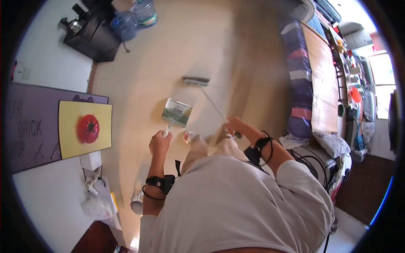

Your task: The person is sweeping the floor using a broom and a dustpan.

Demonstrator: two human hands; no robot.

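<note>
My left hand [160, 142] is closed around the white handle of a long-handled dustpan [177, 112]. The pan is green with a pale front part, and what looks like debris lies in it. My right hand [235, 124] grips the thin pale pole of a broom [212, 101]. Ahead of the dustpan and a little to its right, the broom head [196, 81], dark along its far edge, is at the tiled floor [152, 72]. The broom head and the dustpan are apart. My shoes show just behind the pan.
Left stand a black cabinet [98, 41] with a kettle on top, large water bottles [144, 15], and a tomato picture [85, 129] on a dark board. A bed with a mat [322, 88] and striped bedding [299, 76] runs along the right. A pillow [331, 144] lies at its near end.
</note>
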